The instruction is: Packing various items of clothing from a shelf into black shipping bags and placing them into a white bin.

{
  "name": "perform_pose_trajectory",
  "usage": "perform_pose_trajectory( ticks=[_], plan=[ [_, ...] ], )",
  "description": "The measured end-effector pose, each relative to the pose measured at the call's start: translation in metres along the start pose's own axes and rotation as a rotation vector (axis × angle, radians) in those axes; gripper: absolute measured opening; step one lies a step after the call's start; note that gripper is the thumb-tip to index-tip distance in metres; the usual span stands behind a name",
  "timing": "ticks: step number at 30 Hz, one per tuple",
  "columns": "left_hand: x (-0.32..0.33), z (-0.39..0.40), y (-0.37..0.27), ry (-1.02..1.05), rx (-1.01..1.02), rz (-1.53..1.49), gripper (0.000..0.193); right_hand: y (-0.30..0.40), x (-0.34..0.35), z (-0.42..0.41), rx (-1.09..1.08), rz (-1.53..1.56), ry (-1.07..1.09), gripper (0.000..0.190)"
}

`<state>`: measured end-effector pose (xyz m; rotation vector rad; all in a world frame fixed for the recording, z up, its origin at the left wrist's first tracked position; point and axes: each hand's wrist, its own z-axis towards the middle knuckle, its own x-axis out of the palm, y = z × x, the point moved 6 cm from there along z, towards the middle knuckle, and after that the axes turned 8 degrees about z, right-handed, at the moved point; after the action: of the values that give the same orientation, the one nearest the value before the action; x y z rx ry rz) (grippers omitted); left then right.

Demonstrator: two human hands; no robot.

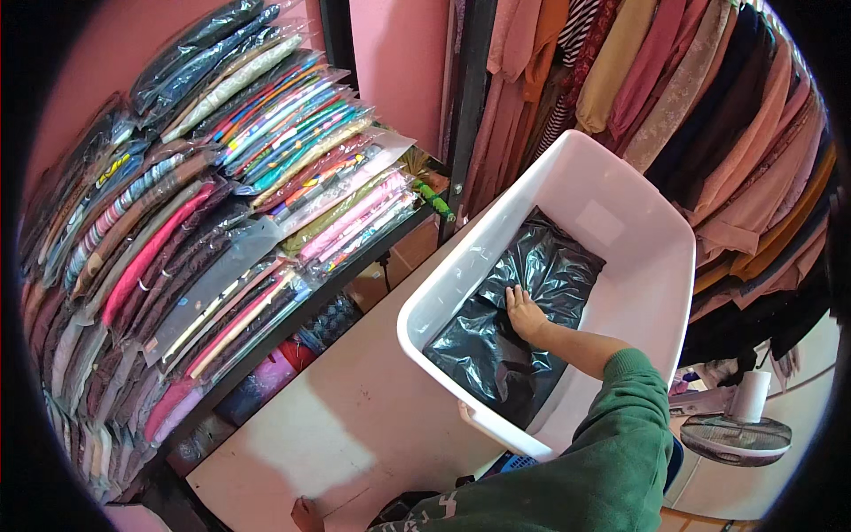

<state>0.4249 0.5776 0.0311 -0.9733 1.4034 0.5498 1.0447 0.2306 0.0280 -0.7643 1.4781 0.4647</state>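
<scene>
A deep white plastic tub (688, 259) is tilted in front of me. Black glossy plastic packages (465, 346) lie inside, along its left side and bottom. My right hand (525, 314), below a green sleeve, rests flat on the packages, its fingers extended and nothing gripped. Only a few fingers of my left hand (464, 411) show at the tub's near left rim; the rest is hidden behind the tub wall.
Stacks of clothes in clear bags (292, 146) fill a dark-edged shelf at left. Hanging garments (665, 100) crowd the upper right, beside a dark post (469, 100). A fan (736, 435) stands at lower right. A bare foot (307, 514) shows on the pale surface at the bottom.
</scene>
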Motion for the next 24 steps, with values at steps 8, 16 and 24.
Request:
perform_pose_trajectory(
  ticks=[8,16,24],
  plan=[
    [0.017,-0.001,0.03,-0.122,0.009,-0.026,0.025,0.012,-0.061,0.003,0.179,0.354,0.165,0.07],
    [0.018,0.009,0.024,-0.04,-0.126,-0.181,0.027,0.0,-0.072,0.011,-0.031,0.571,0.265,0.082],
    [-0.005,-0.01,0.015,-0.015,-0.009,-0.477,0.029,0.005,-0.237,0.004,-0.025,0.411,0.253,0.036]
  ],
)
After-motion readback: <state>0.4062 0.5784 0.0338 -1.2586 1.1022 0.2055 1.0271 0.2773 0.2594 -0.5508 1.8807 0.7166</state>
